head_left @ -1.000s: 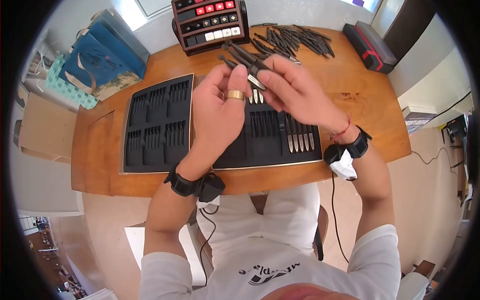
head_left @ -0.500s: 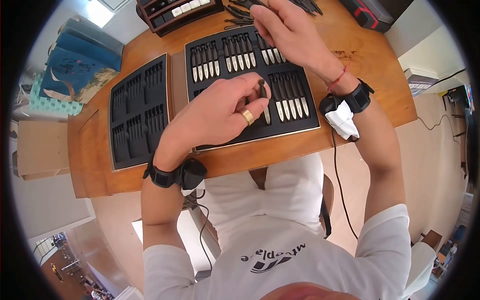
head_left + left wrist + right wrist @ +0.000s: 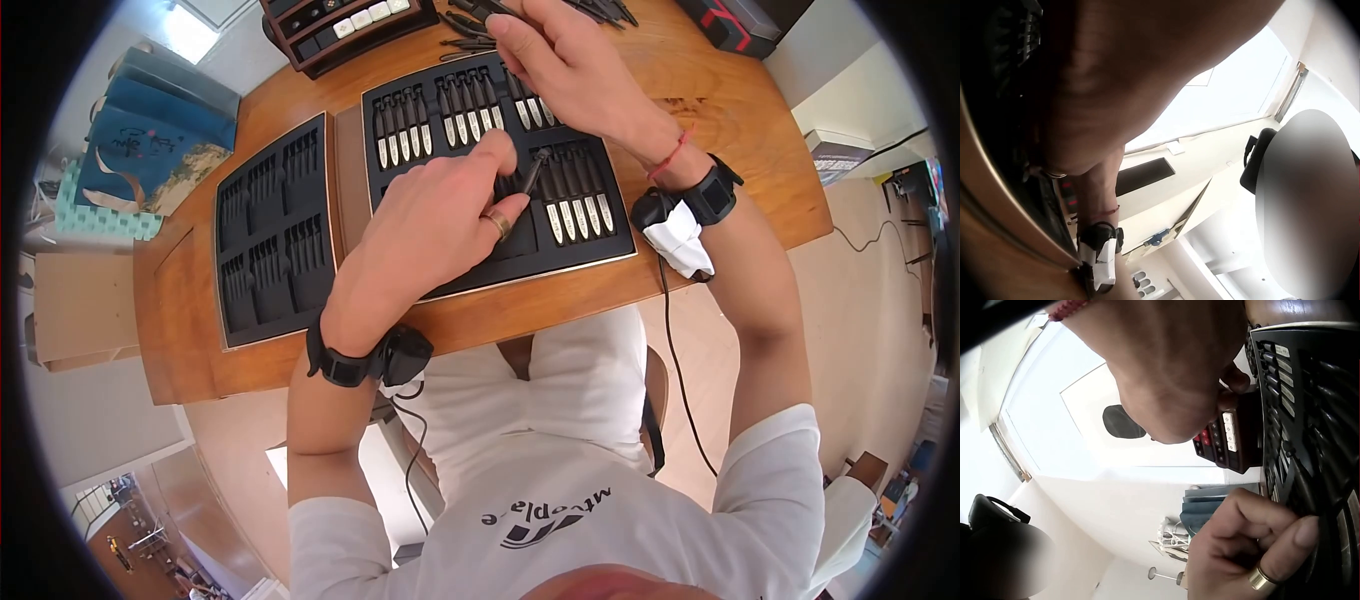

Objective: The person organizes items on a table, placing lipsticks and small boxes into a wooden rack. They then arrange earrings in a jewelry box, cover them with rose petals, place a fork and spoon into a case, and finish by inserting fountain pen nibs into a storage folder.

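In the head view my left hand (image 3: 425, 220) is low over the right-hand black tray (image 3: 590, 252), pinching a dark slim piece (image 3: 537, 168) with a knobbed end. That piece stands tilted beside a row of dark pieces with silver tips (image 3: 575, 218). The right wrist view shows the left thumb (image 3: 1300, 540) against the piece's lower part, which is partly hidden. Beyond the tray's far edge, my right hand (image 3: 575, 62) grips more dark slim pieces (image 3: 478, 10), cut off by the frame's top. In the left wrist view the left hand (image 3: 1097, 94) is dark and blurred.
To the left lies another black slotted tray (image 3: 243, 318). A dark rack (image 3: 320, 55) with small white blocks stands at the back, near loose dark pieces (image 3: 605, 10). A blue bag (image 3: 160, 130) is at the far left, a black-and-red box (image 3: 730, 28) at back right.
Both hands were together around the bundle above the tray. The left hand then came down to the tray with one piece, now more tilted; the right went back with the others.
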Demonstrator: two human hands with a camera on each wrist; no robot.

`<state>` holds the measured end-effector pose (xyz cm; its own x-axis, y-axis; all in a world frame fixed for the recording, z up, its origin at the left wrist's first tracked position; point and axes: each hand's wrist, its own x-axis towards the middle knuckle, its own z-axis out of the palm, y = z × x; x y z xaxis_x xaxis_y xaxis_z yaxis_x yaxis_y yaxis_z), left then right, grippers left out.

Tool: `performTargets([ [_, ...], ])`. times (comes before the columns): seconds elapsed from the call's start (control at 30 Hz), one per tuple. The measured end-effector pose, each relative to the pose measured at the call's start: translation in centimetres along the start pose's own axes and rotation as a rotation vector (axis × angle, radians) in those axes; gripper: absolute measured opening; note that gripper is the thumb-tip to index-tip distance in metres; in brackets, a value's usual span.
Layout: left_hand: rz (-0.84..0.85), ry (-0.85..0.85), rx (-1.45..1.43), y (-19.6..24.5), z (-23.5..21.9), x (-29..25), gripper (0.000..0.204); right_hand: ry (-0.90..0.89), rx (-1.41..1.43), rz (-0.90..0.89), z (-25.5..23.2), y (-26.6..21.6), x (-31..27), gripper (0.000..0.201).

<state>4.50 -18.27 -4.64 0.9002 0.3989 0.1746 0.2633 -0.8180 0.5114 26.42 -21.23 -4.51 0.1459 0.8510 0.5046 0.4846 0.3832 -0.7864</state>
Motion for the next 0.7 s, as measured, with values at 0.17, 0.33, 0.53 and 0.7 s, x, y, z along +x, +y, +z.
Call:
performTargets([
  [0.17, -0.010, -0.044, 0.091, -0.42, -0.35, -0.12, 0.022, -0.014, -0.012, 0.016, -0.04, -0.23, -0.05, 0.019],
  [0.33, -0.079, -0.125, -0.012, 0.12, -0.63, -0.11, 0.022, -0.010, -0.030, 0.000, -0.15, -0.21, -0.10, 0.019],
  [0.53, 0.021, -0.155, -0.167, 0.08, -0.29, -0.31, 0.016, -0.004, -0.091, -0.056, -0.20, 0.10, -0.10, 0.019],
  [0.7, 0.008, -0.098, -0.026, 0.12, -0.61, -0.24, 0.026, 0.003, -0.084, -0.051, -0.26, -0.07, -0.04, 0.019],
])
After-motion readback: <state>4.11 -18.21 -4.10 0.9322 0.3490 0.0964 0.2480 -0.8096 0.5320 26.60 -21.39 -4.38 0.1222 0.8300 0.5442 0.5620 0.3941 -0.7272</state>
